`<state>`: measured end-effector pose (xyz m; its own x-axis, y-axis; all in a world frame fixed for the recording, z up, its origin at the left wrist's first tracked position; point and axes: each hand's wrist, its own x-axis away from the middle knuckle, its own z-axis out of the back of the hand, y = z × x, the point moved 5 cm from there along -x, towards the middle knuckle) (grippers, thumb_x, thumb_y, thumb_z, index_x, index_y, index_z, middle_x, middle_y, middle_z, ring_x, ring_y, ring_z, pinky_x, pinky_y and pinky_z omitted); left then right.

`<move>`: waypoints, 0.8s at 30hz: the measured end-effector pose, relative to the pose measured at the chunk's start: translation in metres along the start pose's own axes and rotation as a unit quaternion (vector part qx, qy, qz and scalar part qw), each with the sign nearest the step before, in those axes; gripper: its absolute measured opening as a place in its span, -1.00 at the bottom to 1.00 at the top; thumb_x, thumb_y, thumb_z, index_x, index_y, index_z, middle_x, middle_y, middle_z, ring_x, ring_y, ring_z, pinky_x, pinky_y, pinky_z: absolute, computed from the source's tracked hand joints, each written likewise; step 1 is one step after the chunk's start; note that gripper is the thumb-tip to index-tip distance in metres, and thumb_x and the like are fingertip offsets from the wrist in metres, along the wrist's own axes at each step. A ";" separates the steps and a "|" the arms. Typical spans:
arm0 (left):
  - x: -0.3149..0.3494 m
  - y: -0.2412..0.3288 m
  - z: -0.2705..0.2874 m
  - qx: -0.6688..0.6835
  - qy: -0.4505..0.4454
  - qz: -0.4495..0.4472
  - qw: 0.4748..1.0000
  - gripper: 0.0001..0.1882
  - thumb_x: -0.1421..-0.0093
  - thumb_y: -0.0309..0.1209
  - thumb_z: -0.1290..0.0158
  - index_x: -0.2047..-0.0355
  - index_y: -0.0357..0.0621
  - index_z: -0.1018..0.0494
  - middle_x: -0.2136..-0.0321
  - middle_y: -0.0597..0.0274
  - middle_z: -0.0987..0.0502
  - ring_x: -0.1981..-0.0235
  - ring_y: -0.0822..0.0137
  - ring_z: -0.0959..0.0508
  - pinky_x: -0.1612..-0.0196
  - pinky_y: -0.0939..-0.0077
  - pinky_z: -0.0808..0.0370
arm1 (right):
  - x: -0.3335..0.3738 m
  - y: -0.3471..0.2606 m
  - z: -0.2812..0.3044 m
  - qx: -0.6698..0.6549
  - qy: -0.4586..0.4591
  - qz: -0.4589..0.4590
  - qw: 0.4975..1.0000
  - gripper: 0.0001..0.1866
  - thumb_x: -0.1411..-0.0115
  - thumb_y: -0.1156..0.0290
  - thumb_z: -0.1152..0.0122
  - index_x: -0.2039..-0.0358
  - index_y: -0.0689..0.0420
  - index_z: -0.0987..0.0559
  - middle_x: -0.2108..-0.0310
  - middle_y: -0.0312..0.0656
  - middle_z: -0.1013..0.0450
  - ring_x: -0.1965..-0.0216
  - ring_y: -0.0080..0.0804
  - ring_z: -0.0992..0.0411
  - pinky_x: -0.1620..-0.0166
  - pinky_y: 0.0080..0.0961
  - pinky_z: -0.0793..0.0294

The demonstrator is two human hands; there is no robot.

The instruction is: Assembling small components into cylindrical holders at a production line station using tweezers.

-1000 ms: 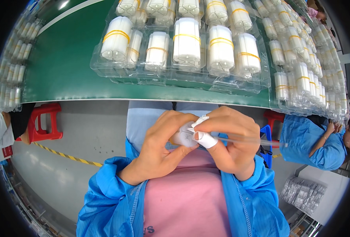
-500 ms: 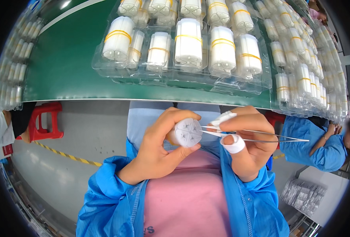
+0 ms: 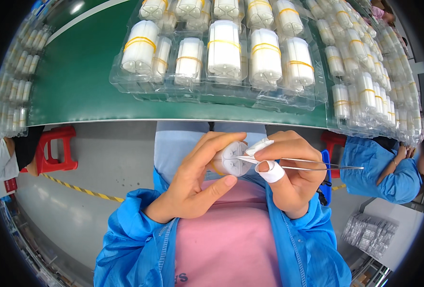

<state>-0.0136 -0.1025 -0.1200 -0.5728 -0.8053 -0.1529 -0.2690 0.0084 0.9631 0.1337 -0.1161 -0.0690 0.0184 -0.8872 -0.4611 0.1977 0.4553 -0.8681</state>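
My left hand (image 3: 192, 179) is closed round a bundle of white tubes (image 3: 232, 165), whose end with several wedge-shaped openings faces right. A yellow rubber band shows at the bundle's edge beside my palm. In my right hand (image 3: 291, 170) is a pair of metal tweezers (image 3: 307, 164), pinched between thumb and fingers, with white wrapping (image 3: 270, 172) on the thumb and on a finger. The tweezer tips touch or enter the bundle's end, near its centre. Whether they grip anything there is too small to make out.
On the green table (image 3: 78, 91), a clear plastic tray (image 3: 173, 88) carries several banded white tube bundles. More filled trays (image 3: 360, 124) stand at the right, others at the far left. A red stool (image 3: 58, 150) is at left. Another person's blue sleeve (image 3: 379, 170) shows at right.
My right hand has moved left, bringing the tweezer tips from beside the bundle onto its end face. The tweezers' arms look closer together. My left thumb has lifted slightly off the bundle.
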 end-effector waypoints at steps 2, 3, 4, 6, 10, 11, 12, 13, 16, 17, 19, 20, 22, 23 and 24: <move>0.000 0.001 0.000 -0.013 -0.006 -0.004 1.000 -0.45 -0.06 -0.55 -0.06 -0.09 -0.33 -0.23 0.10 0.06 -0.31 0.06 0.26 -0.35 -0.01 0.46 -0.27 | -0.001 0.000 0.000 -0.001 -0.007 -0.002 1.000 -0.83 0.09 0.59 -0.29 0.41 0.26 -0.57 0.47 -0.08 -0.52 0.47 -0.35 -0.50 0.38 -0.56 -0.48; -0.001 0.004 0.000 -0.021 -0.009 -0.007 1.000 -0.45 -0.04 -0.56 -0.08 -0.08 -0.33 -0.25 0.10 0.06 -0.33 0.07 0.26 -0.36 0.00 0.46 -0.29 | -0.002 0.000 0.001 -0.001 -0.013 0.000 1.000 -0.83 0.09 0.58 -0.29 0.41 0.25 -0.57 0.48 -0.09 -0.51 0.48 -0.36 -0.50 0.40 -0.57 -0.47; -0.002 0.005 -0.001 -0.029 -0.011 -0.011 0.999 -0.45 -0.02 -0.57 -0.10 -0.07 -0.33 -0.27 0.11 0.06 -0.34 0.08 0.26 -0.38 0.01 0.46 -0.30 | -0.004 -0.001 0.001 0.000 -0.020 0.001 1.000 -0.83 0.09 0.58 -0.29 0.41 0.25 -0.57 0.48 -0.10 -0.51 0.49 -0.37 -0.50 0.41 -0.58 -0.47; -0.001 0.004 -0.001 -0.047 -0.005 -0.011 0.999 -0.46 0.02 -0.58 -0.14 -0.03 -0.32 -0.31 0.13 0.07 -0.37 0.11 0.25 -0.41 0.04 0.46 -0.33 | -0.005 -0.005 0.001 0.015 -0.043 0.009 0.999 -0.84 0.10 0.57 -0.30 0.42 0.25 -0.58 0.48 -0.10 -0.51 0.51 -0.39 -0.49 0.44 -0.60 -0.46; 0.000 0.003 -0.002 -0.043 0.012 -0.003 0.999 -0.47 0.08 -0.60 -0.19 0.03 -0.31 -0.36 0.19 0.07 -0.42 0.17 0.23 -0.45 0.08 0.46 -0.37 | -0.007 -0.008 0.001 0.026 -0.045 0.005 0.999 -0.85 0.11 0.56 -0.31 0.44 0.24 -0.59 0.49 -0.11 -0.51 0.53 -0.41 -0.49 0.47 -0.63 -0.45; 0.000 0.003 -0.002 -0.047 0.011 -0.004 0.999 -0.47 0.08 -0.59 -0.19 0.03 -0.31 -0.36 0.19 0.06 -0.42 0.17 0.22 -0.45 0.08 0.45 -0.37 | -0.007 -0.008 0.000 0.027 -0.050 0.007 0.998 -0.85 0.11 0.56 -0.31 0.44 0.24 -0.59 0.49 -0.12 -0.51 0.53 -0.41 -0.49 0.47 -0.62 -0.45; -0.001 0.004 -0.002 -0.051 0.010 -0.006 0.999 -0.47 0.08 -0.59 -0.19 0.03 -0.31 -0.36 0.19 0.06 -0.43 0.17 0.22 -0.45 0.09 0.45 -0.37 | -0.007 -0.007 0.000 0.027 -0.054 0.009 0.998 -0.85 0.12 0.56 -0.31 0.45 0.23 -0.59 0.49 -0.12 -0.51 0.53 -0.41 -0.49 0.47 -0.62 -0.45; -0.001 0.004 -0.002 -0.056 0.008 -0.007 0.998 -0.47 0.08 -0.58 -0.20 0.03 -0.31 -0.36 0.19 0.06 -0.43 0.17 0.22 -0.45 0.09 0.44 -0.37 | -0.007 -0.007 0.000 0.028 -0.057 0.011 0.998 -0.85 0.12 0.56 -0.31 0.45 0.23 -0.59 0.50 -0.12 -0.51 0.53 -0.40 -0.49 0.47 -0.62 -0.45; -0.001 0.005 -0.002 -0.062 0.005 -0.020 0.998 -0.47 0.07 -0.58 -0.20 0.03 -0.32 -0.36 0.19 0.05 -0.43 0.17 0.20 -0.45 0.09 0.43 -0.37 | -0.008 -0.007 0.000 0.029 -0.061 0.008 0.998 -0.86 0.12 0.56 -0.30 0.46 0.22 -0.60 0.50 -0.14 -0.50 0.53 -0.40 -0.50 0.48 -0.62 -0.45; -0.001 0.004 -0.002 -0.056 0.004 -0.016 0.998 -0.47 0.07 -0.58 -0.20 0.04 -0.32 -0.36 0.19 0.04 -0.43 0.17 0.19 -0.45 0.09 0.42 -0.37 | -0.008 -0.006 0.000 0.029 -0.066 0.001 0.997 -0.86 0.12 0.56 -0.30 0.46 0.21 -0.60 0.51 -0.14 -0.50 0.53 -0.40 -0.50 0.48 -0.62 -0.44; 0.000 0.003 -0.003 -0.043 0.003 -0.007 0.999 -0.48 0.07 -0.58 -0.20 0.04 -0.32 -0.36 0.20 0.04 -0.44 0.18 0.18 -0.44 0.09 0.41 -0.36 | -0.008 -0.006 0.000 0.030 -0.075 -0.014 0.997 -0.86 0.12 0.56 -0.29 0.46 0.19 -0.60 0.51 -0.15 -0.50 0.53 -0.40 -0.50 0.49 -0.62 -0.44; 0.000 0.003 -0.003 -0.043 0.002 -0.003 0.999 -0.48 0.07 -0.58 -0.20 0.04 -0.33 -0.36 0.20 0.03 -0.44 0.18 0.18 -0.44 0.09 0.41 -0.36 | -0.009 -0.006 0.000 0.028 -0.077 -0.019 0.996 -0.86 0.12 0.56 -0.29 0.46 0.19 -0.60 0.51 -0.15 -0.50 0.54 -0.41 -0.50 0.49 -0.62 -0.44; 0.000 0.004 -0.003 -0.042 -0.001 0.005 0.999 -0.49 0.06 -0.59 -0.20 0.05 -0.34 -0.36 0.20 0.03 -0.44 0.18 0.18 -0.43 0.10 0.40 -0.36 | -0.009 -0.005 0.001 0.027 -0.082 -0.029 0.996 -0.86 0.12 0.55 -0.28 0.46 0.18 -0.60 0.52 -0.15 -0.50 0.55 -0.41 -0.49 0.50 -0.62 -0.43; 0.000 0.004 -0.003 -0.044 -0.002 0.005 0.999 -0.49 0.06 -0.59 -0.20 0.05 -0.34 -0.36 0.20 0.03 -0.44 0.19 0.18 -0.43 0.10 0.40 -0.36 | -0.009 -0.004 0.000 0.028 -0.083 -0.028 0.996 -0.86 0.13 0.55 -0.28 0.46 0.18 -0.60 0.52 -0.15 -0.50 0.55 -0.41 -0.49 0.51 -0.62 -0.43; 0.000 0.003 -0.003 -0.045 -0.003 0.004 0.999 -0.49 0.06 -0.59 -0.19 0.05 -0.34 -0.36 0.20 0.03 -0.44 0.19 0.18 -0.43 0.10 0.40 -0.35 | -0.008 -0.003 0.000 0.028 -0.085 -0.027 0.996 -0.86 0.13 0.55 -0.28 0.46 0.18 -0.60 0.52 -0.16 -0.49 0.56 -0.40 -0.49 0.51 -0.61 -0.42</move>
<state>-0.0122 -0.1047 -0.1160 -0.5790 -0.8023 -0.1451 -0.1930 -0.0381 0.9805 0.1330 -0.1105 -0.0623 0.1701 -0.9122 -0.3729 0.2578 0.4064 -0.8766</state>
